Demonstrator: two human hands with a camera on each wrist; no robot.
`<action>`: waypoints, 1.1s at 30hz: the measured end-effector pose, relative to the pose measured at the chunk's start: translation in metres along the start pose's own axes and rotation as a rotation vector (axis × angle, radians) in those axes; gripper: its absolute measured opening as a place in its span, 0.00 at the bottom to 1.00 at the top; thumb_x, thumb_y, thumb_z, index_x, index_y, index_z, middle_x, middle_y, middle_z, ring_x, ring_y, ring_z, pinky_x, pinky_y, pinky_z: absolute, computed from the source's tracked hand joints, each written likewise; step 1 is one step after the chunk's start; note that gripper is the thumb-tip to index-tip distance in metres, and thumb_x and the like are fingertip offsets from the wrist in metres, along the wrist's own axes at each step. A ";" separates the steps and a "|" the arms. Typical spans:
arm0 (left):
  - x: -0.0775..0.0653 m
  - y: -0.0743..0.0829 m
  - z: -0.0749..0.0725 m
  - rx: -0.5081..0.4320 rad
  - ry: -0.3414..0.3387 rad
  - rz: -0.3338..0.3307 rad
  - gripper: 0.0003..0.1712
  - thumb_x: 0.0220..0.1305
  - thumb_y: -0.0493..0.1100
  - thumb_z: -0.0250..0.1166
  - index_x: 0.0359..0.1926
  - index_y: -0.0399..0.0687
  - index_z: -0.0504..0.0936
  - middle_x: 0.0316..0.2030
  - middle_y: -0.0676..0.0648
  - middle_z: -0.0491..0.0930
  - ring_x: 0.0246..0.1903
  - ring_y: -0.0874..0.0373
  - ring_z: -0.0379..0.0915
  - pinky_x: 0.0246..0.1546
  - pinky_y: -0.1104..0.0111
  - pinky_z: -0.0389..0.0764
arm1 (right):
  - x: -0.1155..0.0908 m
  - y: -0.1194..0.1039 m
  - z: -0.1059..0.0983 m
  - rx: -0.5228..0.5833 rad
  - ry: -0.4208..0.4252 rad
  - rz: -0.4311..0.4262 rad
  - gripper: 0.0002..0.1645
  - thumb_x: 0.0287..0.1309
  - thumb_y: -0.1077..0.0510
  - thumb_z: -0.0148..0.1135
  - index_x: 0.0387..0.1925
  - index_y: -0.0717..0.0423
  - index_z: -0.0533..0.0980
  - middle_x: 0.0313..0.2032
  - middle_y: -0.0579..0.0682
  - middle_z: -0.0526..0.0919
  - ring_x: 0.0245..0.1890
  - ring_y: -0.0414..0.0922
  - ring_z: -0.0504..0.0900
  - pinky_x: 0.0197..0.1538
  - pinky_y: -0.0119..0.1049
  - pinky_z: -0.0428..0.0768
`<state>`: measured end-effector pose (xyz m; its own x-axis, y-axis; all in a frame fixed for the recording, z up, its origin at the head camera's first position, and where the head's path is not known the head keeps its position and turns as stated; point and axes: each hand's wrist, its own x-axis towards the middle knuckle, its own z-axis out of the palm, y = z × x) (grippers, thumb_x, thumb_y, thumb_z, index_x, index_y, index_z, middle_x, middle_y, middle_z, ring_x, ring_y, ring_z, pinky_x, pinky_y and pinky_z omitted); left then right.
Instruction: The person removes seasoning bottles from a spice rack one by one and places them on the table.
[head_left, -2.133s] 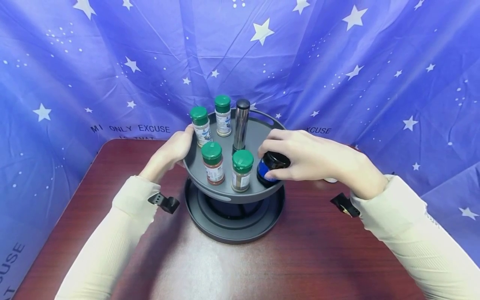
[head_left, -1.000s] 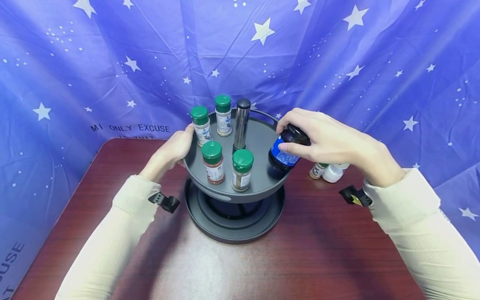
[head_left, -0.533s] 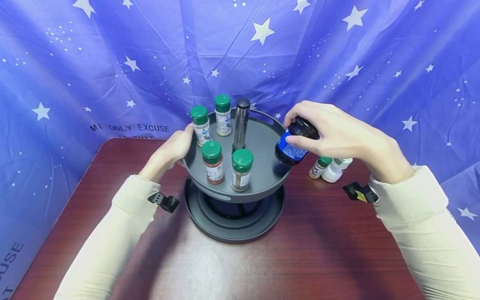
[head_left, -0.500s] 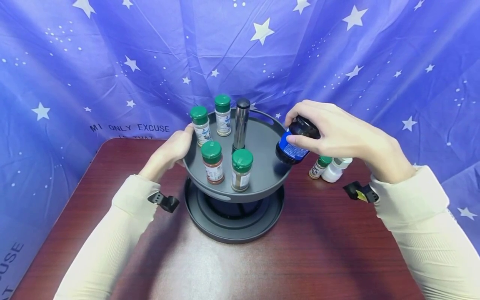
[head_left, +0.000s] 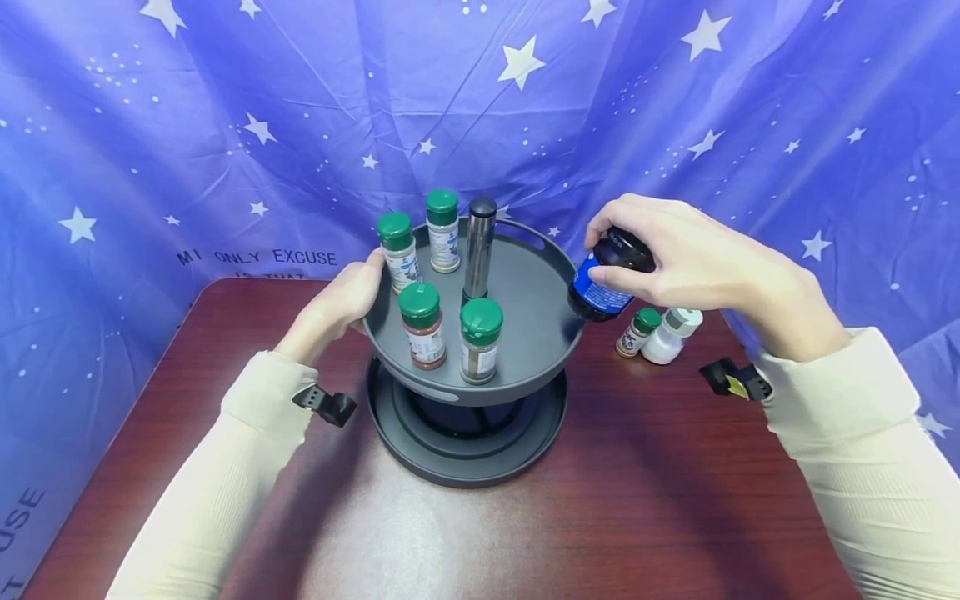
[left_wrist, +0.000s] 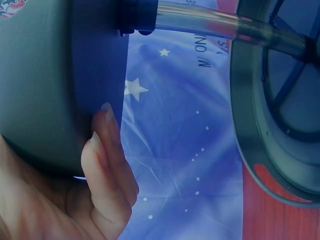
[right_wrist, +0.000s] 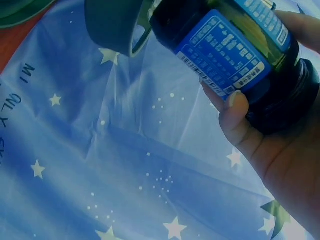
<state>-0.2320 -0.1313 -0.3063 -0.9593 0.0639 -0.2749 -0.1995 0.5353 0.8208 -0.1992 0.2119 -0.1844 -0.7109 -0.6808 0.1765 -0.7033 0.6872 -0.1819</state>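
My right hand [head_left: 693, 258] grips a dark glass jar [head_left: 602, 289] with a blue label and black lid. The jar tilts in the air, overlapping the right rim of the upper tray in the head view. In the right wrist view, thumb and fingers close round the jar [right_wrist: 227, 52] near its lid. At the opposite side, my left hand [head_left: 352, 292] holds the rim of the two-tier turntable's upper tray [head_left: 528, 287]. Its fingers [left_wrist: 105, 170] curl beneath that tray in the left wrist view. Several green-capped spice bottles [head_left: 480, 337] stand on the tray around a metal post [head_left: 480, 250].
On the table [head_left: 637, 483] to the right are a small green-capped bottle [head_left: 637, 332] and a white bottle [head_left: 667, 337], side by side. The turntable's lower tray [head_left: 468, 471] sits on the tabletop. A blue star-patterned curtain [head_left: 300, 125] hangs behind.
My right hand has lifted the jar off the upper tray and carried it right and up to the rim, tilting it. The two bottles on the right came into view. My left hand stays put.
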 end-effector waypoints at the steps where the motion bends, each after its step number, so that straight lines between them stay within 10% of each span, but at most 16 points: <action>1: 0.000 0.000 0.000 0.002 0.000 -0.001 0.45 0.74 0.61 0.21 0.56 0.29 0.71 0.47 0.30 0.72 0.21 0.55 0.75 0.20 0.59 0.86 | -0.001 0.001 0.000 -0.004 -0.001 0.004 0.14 0.57 0.54 0.65 0.44 0.54 0.76 0.41 0.51 0.80 0.37 0.44 0.73 0.41 0.45 0.72; 33: -0.002 0.001 0.002 -0.022 0.006 -0.005 0.44 0.74 0.61 0.22 0.52 0.28 0.71 0.46 0.31 0.72 0.23 0.55 0.75 0.23 0.55 0.86 | -0.017 0.045 -0.012 0.031 -0.202 0.259 0.32 0.44 0.41 0.75 0.51 0.48 0.78 0.37 0.52 0.85 0.28 0.43 0.77 0.30 0.38 0.75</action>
<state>-0.2298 -0.1294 -0.3063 -0.9594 0.0563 -0.2765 -0.2089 0.5170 0.8301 -0.2191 0.2579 -0.1836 -0.8489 -0.5234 -0.0744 -0.4969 0.8380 -0.2256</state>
